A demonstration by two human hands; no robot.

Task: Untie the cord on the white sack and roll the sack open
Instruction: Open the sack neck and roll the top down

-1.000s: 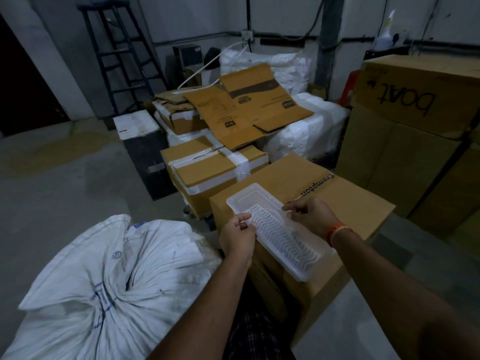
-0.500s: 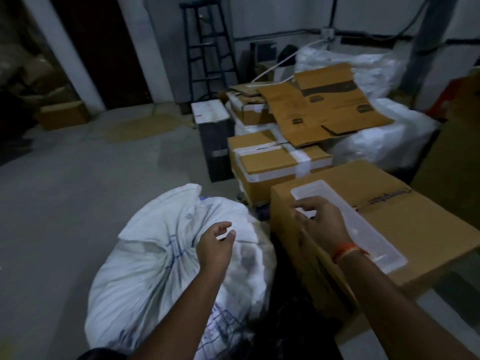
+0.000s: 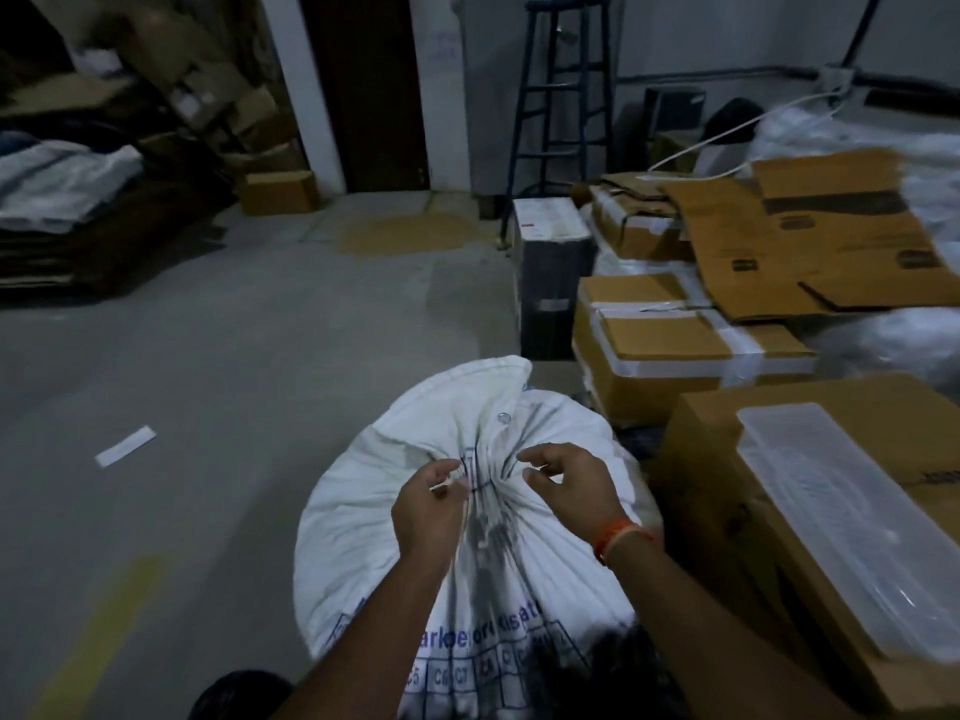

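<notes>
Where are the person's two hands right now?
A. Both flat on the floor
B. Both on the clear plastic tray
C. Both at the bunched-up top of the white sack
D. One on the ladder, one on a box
C: the left hand and right hand sit on either side of the gathered neck of the white sack, while the clear plastic tray lies untouched on a box.

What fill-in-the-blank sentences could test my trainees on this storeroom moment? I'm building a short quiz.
1. Both hands, the left hand and the right hand, are at the gathered neck of the ____ sack.
2. The clear plastic tray lies on a ____ box.
3. An orange band is worn on the ____ wrist.
4. A blue ____ stands against the back wall.

Missing words: white; cardboard; right; ladder
</notes>
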